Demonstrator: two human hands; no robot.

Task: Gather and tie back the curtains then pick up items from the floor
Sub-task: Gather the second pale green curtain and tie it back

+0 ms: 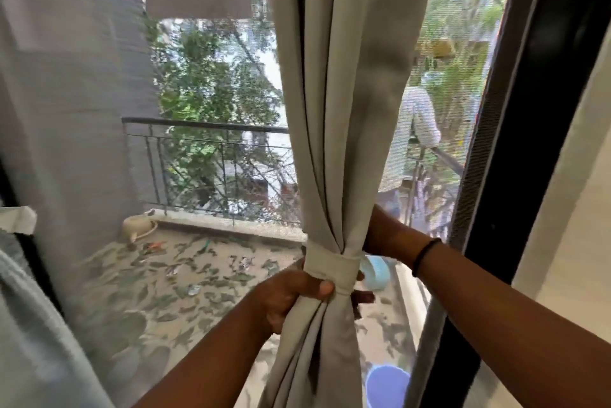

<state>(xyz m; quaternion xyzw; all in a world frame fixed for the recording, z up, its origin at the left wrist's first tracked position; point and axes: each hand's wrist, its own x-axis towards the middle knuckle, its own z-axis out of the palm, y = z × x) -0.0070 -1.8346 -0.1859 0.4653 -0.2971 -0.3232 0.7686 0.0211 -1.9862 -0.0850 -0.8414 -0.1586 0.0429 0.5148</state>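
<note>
Grey-beige curtain (pixel 344 93): heavy plain fabric, gathered into one vertical bundle of deep folds, hanging before the screened balcony door. A matching fabric tie-back band (pixel 330 270) circles the bundle tightly, pinching it to a narrow waist; the cloth flares out again below. Left hand (pixel 291 298): grip closed on the bundle just below the band, thumb against the band's lower edge. Right hand (pixel 380 239): reaches behind the curtain at band height; its grip is hidden, state undeterminable.

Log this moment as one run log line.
step: tying curtain | tieback band: wrapped around gathered fabric | left hand: grips curtain below band | right hand: behind curtain, grip hidden | floor pickup: not started
</note>
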